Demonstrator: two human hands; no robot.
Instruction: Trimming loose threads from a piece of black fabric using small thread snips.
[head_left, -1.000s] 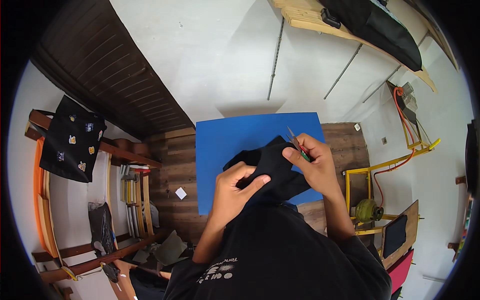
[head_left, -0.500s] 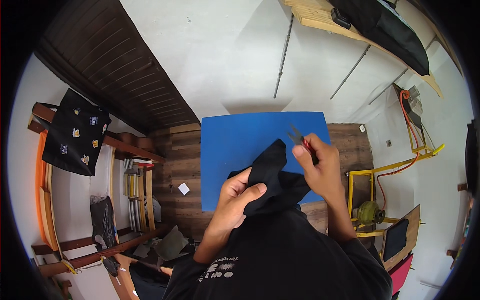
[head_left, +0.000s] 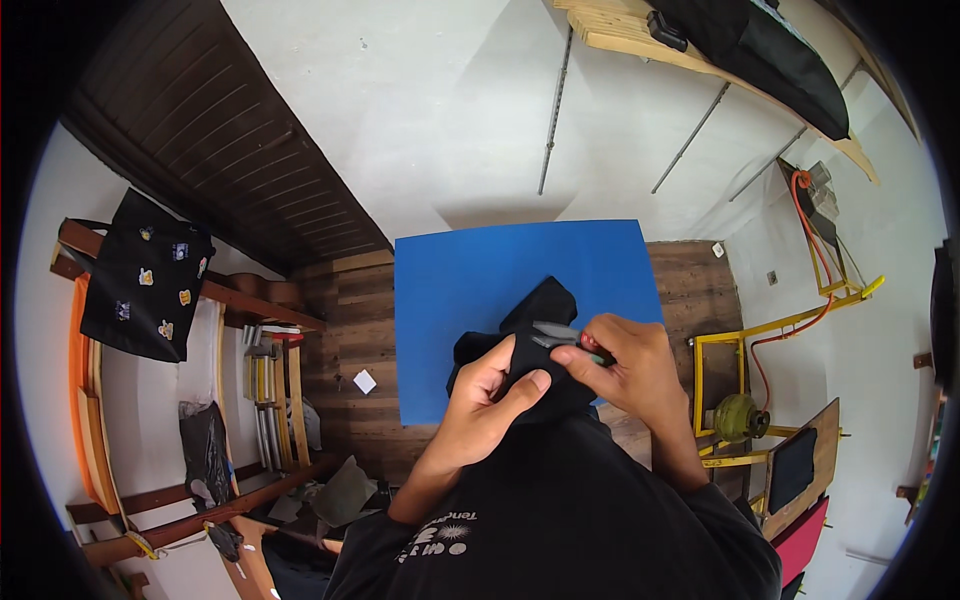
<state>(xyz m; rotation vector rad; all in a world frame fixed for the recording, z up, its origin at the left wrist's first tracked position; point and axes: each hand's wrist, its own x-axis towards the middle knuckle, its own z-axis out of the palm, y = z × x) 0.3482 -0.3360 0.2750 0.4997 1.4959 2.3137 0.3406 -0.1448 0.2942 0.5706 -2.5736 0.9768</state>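
Observation:
Bunched black cloth [head_left: 545,302] is held up in front of me, over the near part of a blue tabletop [head_left: 450,275]. My left hand [head_left: 485,405] pinches a fold of it between thumb and fingers. A pair of small thread snips [head_left: 556,333] with grey blades and a partly red handle sits in my right hand [head_left: 632,368], which is closed round the handle. The blades point left and lie against the cloth, close to my left fingertips. Whether they are cutting into anything is too small to tell.
On the left, a black bag [head_left: 150,280] with small patches hangs from a wooden rack [head_left: 262,300]. A yellow metal frame [head_left: 700,390] with a motor [head_left: 738,418] stands to the right. A wooden shelf [head_left: 600,25] juts from the wall above, and a white square [head_left: 364,382] lies on the floor.
My right hand has brought the snips down and left, from above the blue tabletop onto the cloth. My left hand keeps its hold and has shifted only slightly.

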